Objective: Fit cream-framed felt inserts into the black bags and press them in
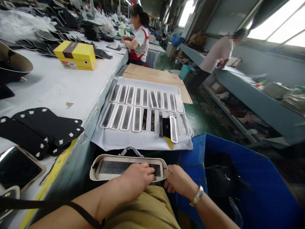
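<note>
A cream, open-topped bag body [111,176] with a dark grey strip [114,167] on its inner base lies across my lap. My left hand [137,178] reaches into it, fingertips pressed together on the right part of the strip. At the bag's right end, my right hand [177,179] pinches the rim, with the fingers curled under it. Beyond the bag, a white-covered board [114,140] bears two rows of cream-edged panels [136,119] with grey centres. A black tool with a yellow handle [168,142] lies there beside a loose panel.
A blue bin [238,149] with dark bags stands at my right. On the left table [54,86] are a yellow box [75,55], black pieces [45,127] and a phone [20,167]. Cardboard [154,74] lies behind the board; two people work farther off.
</note>
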`<action>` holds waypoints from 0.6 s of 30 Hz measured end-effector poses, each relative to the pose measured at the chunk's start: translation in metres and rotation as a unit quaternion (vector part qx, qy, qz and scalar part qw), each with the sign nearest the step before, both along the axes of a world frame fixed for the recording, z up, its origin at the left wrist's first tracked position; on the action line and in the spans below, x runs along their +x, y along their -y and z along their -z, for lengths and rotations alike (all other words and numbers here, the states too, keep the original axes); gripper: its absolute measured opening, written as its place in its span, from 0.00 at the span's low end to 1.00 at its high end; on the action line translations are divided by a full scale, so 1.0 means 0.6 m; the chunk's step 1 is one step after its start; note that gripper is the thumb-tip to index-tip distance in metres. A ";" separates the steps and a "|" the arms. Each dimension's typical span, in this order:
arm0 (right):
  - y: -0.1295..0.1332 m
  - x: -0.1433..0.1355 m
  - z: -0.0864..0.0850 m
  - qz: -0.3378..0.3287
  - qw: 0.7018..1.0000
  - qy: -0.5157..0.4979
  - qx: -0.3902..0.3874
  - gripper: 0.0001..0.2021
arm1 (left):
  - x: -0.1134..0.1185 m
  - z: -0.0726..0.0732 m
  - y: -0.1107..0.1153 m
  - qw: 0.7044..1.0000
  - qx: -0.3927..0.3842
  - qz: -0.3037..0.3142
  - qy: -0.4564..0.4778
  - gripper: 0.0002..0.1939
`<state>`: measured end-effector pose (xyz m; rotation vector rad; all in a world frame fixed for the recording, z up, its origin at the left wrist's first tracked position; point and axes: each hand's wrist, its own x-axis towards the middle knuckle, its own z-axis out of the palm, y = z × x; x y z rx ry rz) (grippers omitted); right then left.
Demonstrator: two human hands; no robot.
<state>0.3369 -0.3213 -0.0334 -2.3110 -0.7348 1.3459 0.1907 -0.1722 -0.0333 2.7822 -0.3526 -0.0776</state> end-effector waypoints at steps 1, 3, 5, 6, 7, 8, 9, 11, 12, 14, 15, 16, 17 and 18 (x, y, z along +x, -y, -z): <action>-0.002 -0.003 0.000 0.015 1.000 -0.001 -0.001 0.13 | 0.001 -0.002 -0.002 1.000 -0.006 0.006 -0.005 0.12; -0.007 -0.008 0.001 0.036 0.999 -0.006 -0.004 0.13 | 0.002 -0.003 -0.007 1.000 -0.015 0.020 -0.011 0.13; -0.010 -0.012 0.005 0.048 0.999 -0.012 -0.005 0.13 | 0.002 -0.003 -0.011 1.000 -0.016 0.021 -0.010 0.13; -0.010 -0.013 0.007 0.051 0.999 -0.014 -0.001 0.13 | 0.002 -0.002 -0.012 1.000 -0.014 0.017 -0.006 0.13; -0.009 -0.014 0.010 0.054 0.998 -0.017 0.006 0.13 | 0.002 -0.002 -0.013 1.000 -0.010 0.010 -0.002 0.13; -0.008 -0.014 0.013 0.057 0.998 -0.021 0.012 0.12 | 0.002 -0.002 -0.014 1.000 -0.005 0.006 0.001 0.14; -0.007 -0.015 0.015 0.060 0.998 -0.024 0.017 0.12 | 0.003 -0.002 -0.014 1.000 0.000 0.006 0.003 0.14; -0.004 -0.015 0.018 0.063 0.997 -0.023 0.022 0.12 | 0.006 -0.005 -0.011 1.000 0.005 0.019 -0.005 0.13; -0.003 -0.015 0.018 0.062 0.998 -0.021 0.023 0.12 | 0.008 -0.008 -0.010 1.000 0.007 0.024 -0.013 0.13; -0.003 -0.014 0.015 0.056 0.998 -0.019 0.026 0.12 | 0.012 -0.013 -0.006 0.999 0.011 0.026 -0.026 0.12; -0.004 -0.014 0.013 0.051 0.998 -0.020 0.029 0.12 | 0.014 -0.015 -0.006 0.999 0.013 0.024 -0.030 0.12; -0.004 -0.013 0.010 0.047 0.998 -0.024 0.031 0.12 | 0.014 -0.018 -0.005 0.999 0.013 0.023 -0.031 0.12; -0.005 -0.013 0.008 0.044 0.998 -0.027 0.035 0.12 | 0.014 -0.019 -0.006 0.999 0.013 0.023 -0.031 0.12; -0.005 -0.012 0.006 0.040 0.998 -0.031 0.040 0.12 | 0.014 -0.021 -0.008 0.999 0.011 0.024 -0.031 0.12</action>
